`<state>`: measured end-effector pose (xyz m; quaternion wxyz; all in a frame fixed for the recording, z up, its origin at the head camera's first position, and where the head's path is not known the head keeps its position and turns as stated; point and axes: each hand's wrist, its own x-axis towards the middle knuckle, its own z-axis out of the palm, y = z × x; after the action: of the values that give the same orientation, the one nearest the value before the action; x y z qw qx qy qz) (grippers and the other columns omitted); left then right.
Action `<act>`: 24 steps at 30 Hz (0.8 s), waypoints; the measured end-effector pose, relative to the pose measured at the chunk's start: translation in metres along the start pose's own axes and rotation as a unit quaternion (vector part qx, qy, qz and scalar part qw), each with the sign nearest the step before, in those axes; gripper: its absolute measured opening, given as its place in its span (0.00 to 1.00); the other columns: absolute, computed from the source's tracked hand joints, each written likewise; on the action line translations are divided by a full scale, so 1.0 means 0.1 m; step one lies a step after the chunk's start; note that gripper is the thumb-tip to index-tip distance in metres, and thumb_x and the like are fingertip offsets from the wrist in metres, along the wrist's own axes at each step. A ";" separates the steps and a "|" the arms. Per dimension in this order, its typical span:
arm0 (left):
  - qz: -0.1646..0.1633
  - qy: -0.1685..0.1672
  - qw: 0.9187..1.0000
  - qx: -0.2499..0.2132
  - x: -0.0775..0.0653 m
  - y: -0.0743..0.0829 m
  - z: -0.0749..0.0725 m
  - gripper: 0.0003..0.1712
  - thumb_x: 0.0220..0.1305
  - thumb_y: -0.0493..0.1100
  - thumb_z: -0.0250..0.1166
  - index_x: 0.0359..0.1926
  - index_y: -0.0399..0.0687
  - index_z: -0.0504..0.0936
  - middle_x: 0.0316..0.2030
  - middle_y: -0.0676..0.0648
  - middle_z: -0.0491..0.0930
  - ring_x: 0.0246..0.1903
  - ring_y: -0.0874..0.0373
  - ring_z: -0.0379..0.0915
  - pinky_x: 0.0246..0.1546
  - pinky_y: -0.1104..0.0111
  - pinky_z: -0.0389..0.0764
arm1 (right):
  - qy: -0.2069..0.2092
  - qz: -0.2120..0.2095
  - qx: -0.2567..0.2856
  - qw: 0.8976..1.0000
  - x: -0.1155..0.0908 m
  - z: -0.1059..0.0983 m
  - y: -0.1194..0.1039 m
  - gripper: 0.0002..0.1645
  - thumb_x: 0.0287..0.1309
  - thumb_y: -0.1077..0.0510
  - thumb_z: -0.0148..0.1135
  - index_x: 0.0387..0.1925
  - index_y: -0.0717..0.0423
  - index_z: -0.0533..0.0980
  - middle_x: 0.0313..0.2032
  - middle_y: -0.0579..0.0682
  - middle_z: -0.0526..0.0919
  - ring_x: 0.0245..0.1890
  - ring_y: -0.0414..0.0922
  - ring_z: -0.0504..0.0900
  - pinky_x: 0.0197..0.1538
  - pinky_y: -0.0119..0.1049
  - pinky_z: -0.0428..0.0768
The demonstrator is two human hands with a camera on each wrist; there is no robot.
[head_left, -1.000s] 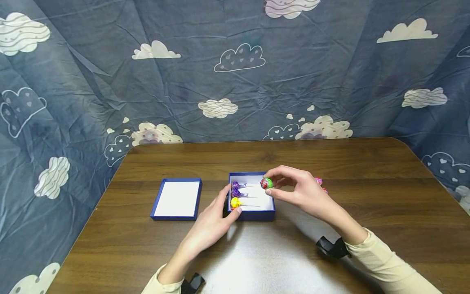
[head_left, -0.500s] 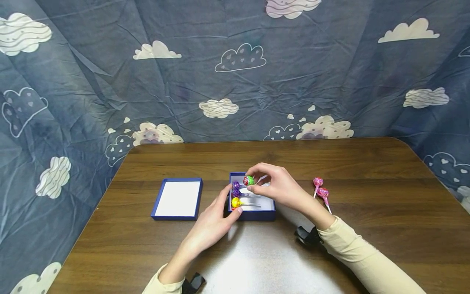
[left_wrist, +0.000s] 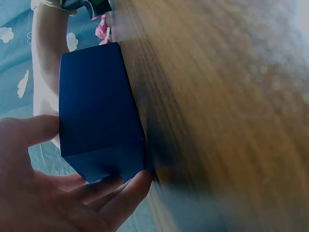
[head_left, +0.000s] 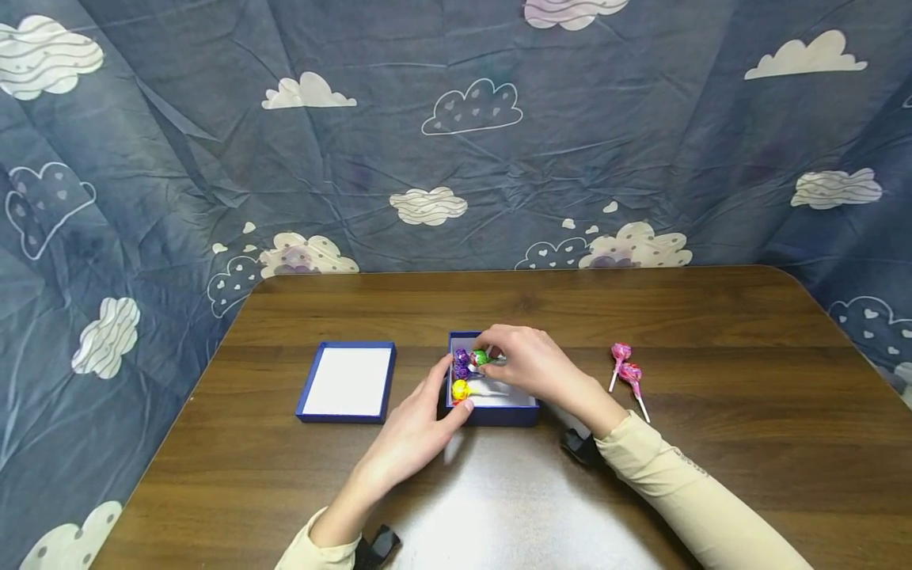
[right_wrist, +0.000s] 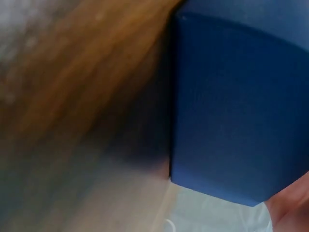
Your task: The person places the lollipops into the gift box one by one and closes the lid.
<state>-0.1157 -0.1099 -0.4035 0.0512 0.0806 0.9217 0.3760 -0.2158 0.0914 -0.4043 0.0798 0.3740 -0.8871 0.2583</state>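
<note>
My right hand pinches a lollipop in a green and red wrapper, low inside an uncovered blue box with a white interior. Two purple lollipops and a yellow lollipop lie in the box, heads along its left wall. A bit of red shows below the yellow one. My left hand holds the box's front left corner, thumb at the front and fingers along the left side; the left wrist view shows the fingers against that wall. Part of the interior is hidden behind my right hand.
A blue-edged box lid, white side up, lies left of the box on the wooden table. Two pink lollipops lie right of it, near my right forearm. A cloud-patterned cloth hangs behind the table.
My right hand has carried the green and red lollipop leftward across the box, then lowered it beside the purple ones. The pink lollipops have come into full view. My left hand stays in place.
</note>
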 end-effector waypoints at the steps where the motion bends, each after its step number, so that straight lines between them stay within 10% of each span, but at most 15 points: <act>1: 0.000 0.000 1.000 0.000 0.00 0.00 0.00 0.42 0.68 0.60 0.59 0.77 0.58 0.54 0.71 0.43 0.62 0.65 0.42 0.64 0.60 0.45 0.68 | -0.004 0.005 -0.010 1.000 0.01 0.01 0.00 0.15 0.49 0.57 0.75 0.41 0.50 0.84 0.33 0.40 0.84 0.34 0.40 0.83 0.35 0.39 0.79; 24: -0.002 0.004 1.000 0.005 0.00 -0.01 0.00 0.42 0.67 0.61 0.59 0.77 0.59 0.53 0.71 0.44 0.63 0.64 0.42 0.64 0.60 0.46 0.68 | -0.057 0.049 -0.082 0.994 0.12 0.03 -0.05 0.15 0.45 0.54 0.77 0.38 0.43 0.86 0.23 0.36 0.81 0.21 0.37 0.74 0.25 0.38 0.72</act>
<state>-0.1162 -0.1106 -0.4047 0.0482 0.0778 0.9238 0.3717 -0.2209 0.0790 -0.4011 0.0465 0.3367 -0.9256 0.1667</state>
